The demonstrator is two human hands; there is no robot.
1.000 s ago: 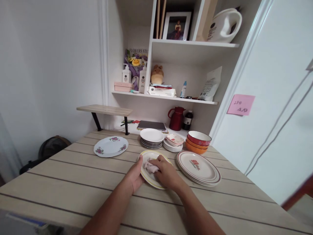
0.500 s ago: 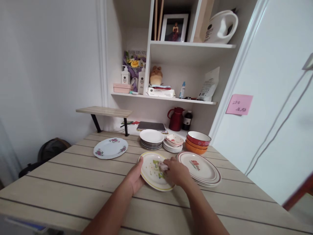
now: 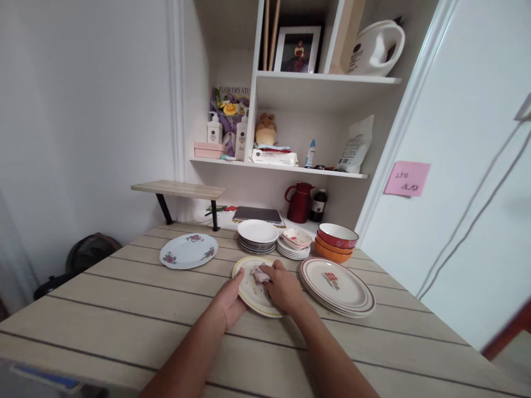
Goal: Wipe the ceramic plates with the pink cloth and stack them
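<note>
A round white plate with a yellow rim is tilted slightly above the wooden table. My left hand grips its left edge, thumb on top and fingers underneath. Pressed against the plate's face is a crumpled pale cloth, pinched in my right hand. The cloth and fingers cover most of the green pattern in the plate's middle. Just right of my right hand lies a stack of oval plates with dark red rims.
A floral oval plate lies at the left. Behind my hands stand a stack of white plates, small dishes on saucers, and stacked red and orange bowls. A small raised shelf and a red jug stand farther back.
My right hand has slid the cloth left and slightly up across the plate, from the right of its middle. My left hand keeps its hold on the edge.
</note>
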